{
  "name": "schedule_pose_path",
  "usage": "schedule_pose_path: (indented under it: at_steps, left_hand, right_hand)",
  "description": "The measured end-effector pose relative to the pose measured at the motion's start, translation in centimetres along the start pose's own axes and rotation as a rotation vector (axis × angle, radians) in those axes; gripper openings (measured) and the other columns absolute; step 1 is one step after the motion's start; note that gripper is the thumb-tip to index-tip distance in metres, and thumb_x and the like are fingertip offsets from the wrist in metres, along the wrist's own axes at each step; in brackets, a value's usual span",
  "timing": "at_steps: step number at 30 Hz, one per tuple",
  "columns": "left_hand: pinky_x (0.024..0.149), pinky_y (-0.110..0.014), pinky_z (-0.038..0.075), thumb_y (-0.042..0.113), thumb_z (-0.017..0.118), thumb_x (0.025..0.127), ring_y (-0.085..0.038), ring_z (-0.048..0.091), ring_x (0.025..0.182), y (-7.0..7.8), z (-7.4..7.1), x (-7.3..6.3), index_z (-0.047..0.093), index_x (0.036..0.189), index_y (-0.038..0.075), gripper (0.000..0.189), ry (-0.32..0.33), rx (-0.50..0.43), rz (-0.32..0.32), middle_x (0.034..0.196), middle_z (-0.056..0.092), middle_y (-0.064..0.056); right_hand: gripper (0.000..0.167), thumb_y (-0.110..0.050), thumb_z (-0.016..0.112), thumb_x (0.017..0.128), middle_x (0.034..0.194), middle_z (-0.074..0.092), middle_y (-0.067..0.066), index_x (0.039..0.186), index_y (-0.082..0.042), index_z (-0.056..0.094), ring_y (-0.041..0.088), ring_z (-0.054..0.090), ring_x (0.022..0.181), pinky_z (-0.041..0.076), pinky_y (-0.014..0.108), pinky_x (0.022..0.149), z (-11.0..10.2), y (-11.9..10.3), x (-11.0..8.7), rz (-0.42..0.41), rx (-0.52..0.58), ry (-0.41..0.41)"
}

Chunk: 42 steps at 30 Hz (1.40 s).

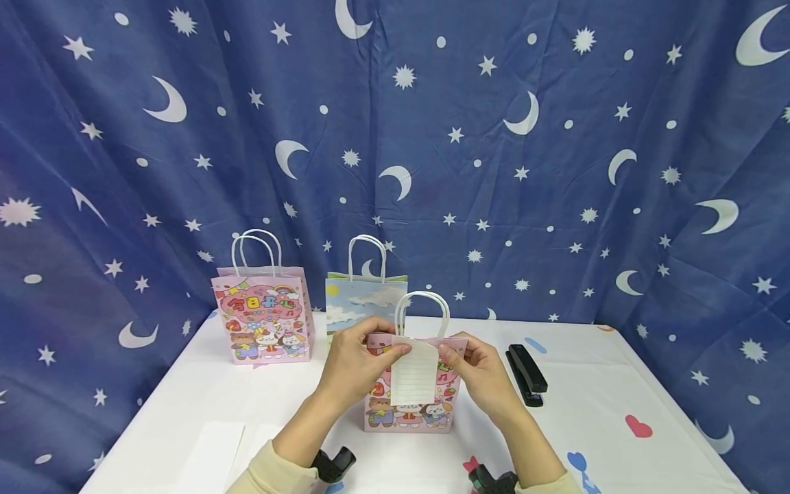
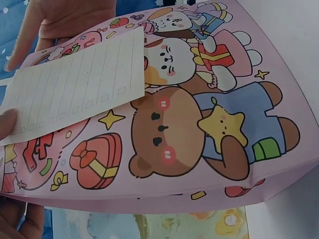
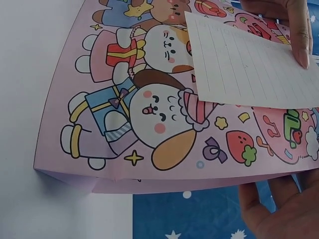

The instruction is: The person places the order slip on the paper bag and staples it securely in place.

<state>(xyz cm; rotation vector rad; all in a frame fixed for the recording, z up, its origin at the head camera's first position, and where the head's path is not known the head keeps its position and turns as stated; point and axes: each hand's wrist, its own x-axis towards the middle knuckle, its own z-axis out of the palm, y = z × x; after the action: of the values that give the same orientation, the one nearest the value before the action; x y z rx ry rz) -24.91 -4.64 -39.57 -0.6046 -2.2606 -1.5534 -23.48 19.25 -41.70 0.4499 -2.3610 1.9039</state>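
Note:
A pink gift bag (image 1: 379,422) with cartoon animals stands upright at the table's front middle, its white handles (image 1: 426,293) up. Against its front, at the top edge, lies a lined paper slip (image 1: 413,374) with a row of small boxes (image 2: 89,104). My left hand (image 1: 354,360) pinches the slip's upper left against the bag rim, thumb in front and fingers behind the bag. On the other side my right hand (image 1: 484,374) pinches the rim near the slip's upper right corner; its fingers (image 3: 259,204) reach behind the bag.
A black stapler (image 1: 527,374) lies right of my right hand. Behind to the left stands another pink gift bag (image 1: 268,315); a blue sky-patterned bag (image 1: 352,302) stands just behind the held one. White card-like pieces (image 1: 212,453) lie front left. A blue starry curtain (image 1: 444,171) hangs behind.

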Motion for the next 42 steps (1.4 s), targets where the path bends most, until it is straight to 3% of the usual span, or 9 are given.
schedule_pose_path:
  at_steps: [5,12,15,20,26,33,38,42]
  left_hand:
    - [0.056,-0.022,0.052,0.023,0.091,0.081,-0.006,0.063,0.066,0.0,-0.1,-0.3,0.074,0.097,0.026,0.024,0.003,-0.007,-0.001,0.087,0.076,0.007]
    - [0.053,-0.022,0.049,0.026,0.091,0.079,-0.006,0.06,0.061,-0.2,0.2,-0.3,0.073,0.097,0.023,0.025,-0.007,-0.046,0.006,0.083,0.074,0.004]
    - [0.056,-0.023,0.053,0.028,0.091,0.08,-0.008,0.063,0.064,-0.6,0.1,-0.1,0.074,0.098,0.022,0.026,-0.053,-0.115,-0.03,0.085,0.074,0.0]
    - [0.061,-0.025,0.058,0.026,0.087,0.085,-0.011,0.067,0.069,-1.6,-0.6,0.2,0.075,0.107,0.018,0.027,-0.184,-0.239,-0.081,0.091,0.075,-0.006]
    - [0.063,-0.028,0.06,0.024,0.079,0.093,-0.013,0.068,0.069,-2.6,-1.1,0.3,0.078,0.107,0.012,0.019,-0.287,-0.273,-0.077,0.087,0.076,-0.011]
    - [0.061,-0.029,0.06,0.024,0.078,0.094,-0.016,0.069,0.068,-2.7,-1.4,0.5,0.078,0.108,0.01,0.02,-0.291,-0.28,-0.074,0.086,0.077,-0.013]
    - [0.065,-0.032,0.063,0.023,0.078,0.095,-0.017,0.074,0.073,-2.7,-1.4,0.6,0.078,0.111,0.01,0.022,-0.288,-0.297,-0.071,0.093,0.079,-0.013]
    - [0.065,-0.032,0.063,0.024,0.078,0.095,-0.017,0.074,0.074,-2.9,-1.4,0.7,0.079,0.111,0.011,0.021,-0.292,-0.305,-0.076,0.093,0.079,-0.012]
  right_hand:
    - [0.022,-0.018,0.076,0.095,0.099,0.072,0.003,0.112,-0.005,0.071,0.012,0.067,0.086,0.059,0.028,0.078,0.6,-0.4,-0.1,-0.006,-0.021,0.036]
    - [0.017,-0.019,0.075,0.096,0.097,0.073,0.004,0.104,-0.004,0.072,0.013,0.068,0.084,0.06,0.029,0.075,0.8,-0.8,-0.4,-0.03,-0.051,0.098]
    - [0.017,-0.018,0.074,0.097,0.097,0.073,0.003,0.104,-0.003,0.072,0.012,0.068,0.084,0.06,0.029,0.075,0.8,-0.8,-0.4,-0.036,-0.054,0.103]
    - [0.018,-0.017,0.074,0.097,0.095,0.073,0.004,0.105,-0.001,0.071,0.011,0.066,0.083,0.059,0.027,0.074,0.9,-0.8,-0.4,-0.027,-0.057,0.107]
    - [0.018,-0.017,0.074,0.097,0.094,0.074,0.004,0.104,-0.001,0.071,0.011,0.067,0.083,0.059,0.027,0.075,0.9,-0.8,-0.3,-0.01,-0.056,0.105]
    - [0.018,-0.018,0.075,0.097,0.095,0.075,0.008,0.105,-0.002,0.072,0.012,0.068,0.082,0.059,0.027,0.076,0.9,-0.8,-0.1,-0.02,-0.078,0.095]
    - [0.018,-0.017,0.075,0.096,0.097,0.075,0.001,0.108,-0.004,0.072,0.011,0.069,0.085,0.058,0.027,0.08,0.1,-0.9,0.0,-0.03,-0.1,0.059]
    - [0.025,-0.013,0.073,0.097,0.105,0.075,-0.004,0.119,-0.003,0.068,0.012,0.072,0.092,0.059,0.026,0.084,-1.2,-1.1,-0.1,-0.054,-0.114,0.013]
